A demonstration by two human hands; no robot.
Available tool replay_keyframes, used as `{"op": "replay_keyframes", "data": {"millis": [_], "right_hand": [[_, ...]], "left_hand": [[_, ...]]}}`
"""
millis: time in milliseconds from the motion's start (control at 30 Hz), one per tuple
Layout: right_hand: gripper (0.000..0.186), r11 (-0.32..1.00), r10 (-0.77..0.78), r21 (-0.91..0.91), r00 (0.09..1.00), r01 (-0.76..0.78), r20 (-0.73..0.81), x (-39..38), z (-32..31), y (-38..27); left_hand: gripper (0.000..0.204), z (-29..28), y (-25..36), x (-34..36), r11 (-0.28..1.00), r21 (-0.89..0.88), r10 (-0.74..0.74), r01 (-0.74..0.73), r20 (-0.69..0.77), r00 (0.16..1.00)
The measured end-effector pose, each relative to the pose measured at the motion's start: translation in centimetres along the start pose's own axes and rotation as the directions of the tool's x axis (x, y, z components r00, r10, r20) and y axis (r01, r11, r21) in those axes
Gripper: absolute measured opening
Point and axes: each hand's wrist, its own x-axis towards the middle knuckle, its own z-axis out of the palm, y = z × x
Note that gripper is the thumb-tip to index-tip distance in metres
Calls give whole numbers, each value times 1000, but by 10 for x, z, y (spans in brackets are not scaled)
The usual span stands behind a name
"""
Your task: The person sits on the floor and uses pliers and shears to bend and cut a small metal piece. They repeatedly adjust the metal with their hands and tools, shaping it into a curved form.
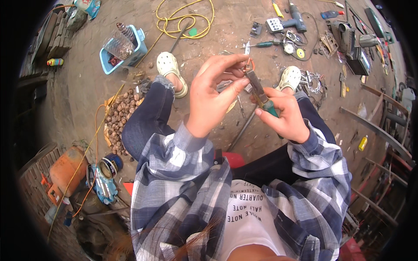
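You wear an open plaid shirt (167,191) in navy, grey and white, with long buttoned-style cuffs, over a white top (248,232) with dark lettering, lower centre; dark blue jeans (146,115), hems frayed; pale, perforated clogs (168,64), upper middle.

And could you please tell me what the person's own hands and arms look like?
The left hand and right hand are bare, without gloves. Long, loose plaid sleeves in dark blue, grey and white cover the arms, ending in cuffs near the wrists.

Head-worn fisheye camera looks steeply down from above the grip, close over left hand (211,95) and right hand (285,114), ground (82,87) beyond.
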Motion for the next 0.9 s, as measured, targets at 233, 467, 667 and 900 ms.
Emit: {"op": "replay_keyframes", "data": {"millis": [233,467,667,900], "right_hand": [[20,990,34,130,985,-57,169,-4,-6,2],[19,985,82,141,987,-101,137,-3,-3,-3],[17,976,-49,-215,993,24,-109,-1,10,-10],[48,977,-84,-208,979,45,-185,-1,31,8]], "left_hand": [[24,-18,4,4,991,133,-6,-15,158,987],[34,-23,1,7,990,143,-41,9,219,975],[55,25,-19,-9,872,-419,-217,254,135,967],[29,49,-36,-18,929,-313,-236,199,-87,968]]}}
